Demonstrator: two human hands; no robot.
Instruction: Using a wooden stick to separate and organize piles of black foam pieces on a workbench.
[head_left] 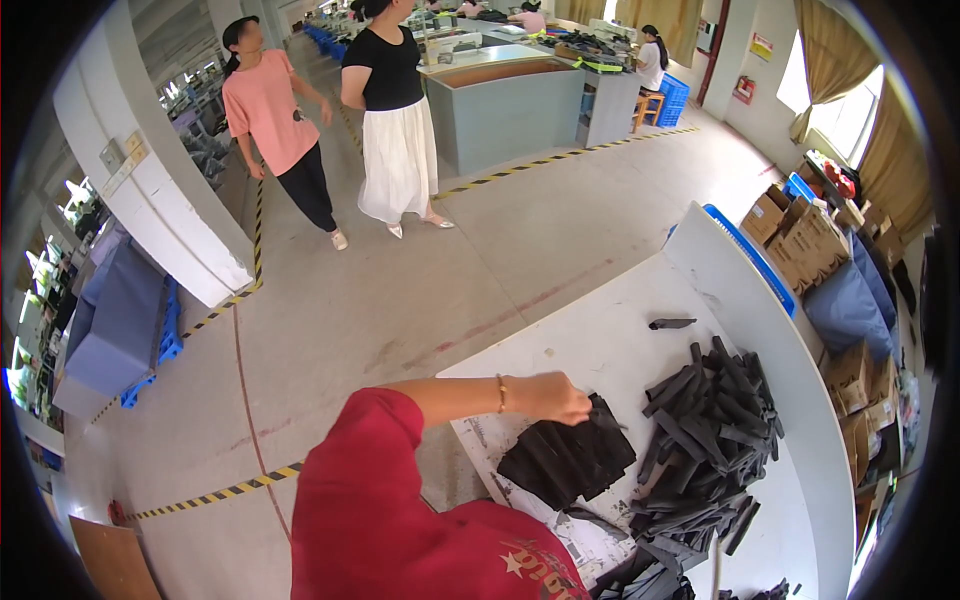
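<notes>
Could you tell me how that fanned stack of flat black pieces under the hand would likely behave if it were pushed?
The fanned stack looks thin and flat, so it would probably slide and spread rather than roll. The pieces seem light; the left hand rests on their edge.

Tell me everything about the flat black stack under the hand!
The black stack is a fanned bundle of thin, flat, dark strips that look like fabric or foam, matte and overlapping like spread cards. It lies flat on the white table, near its left edge, beside a looser heap of black pieces. A hand from a red-sleeved arm rests on its upper edge. Which hand it is cannot be told.
</notes>
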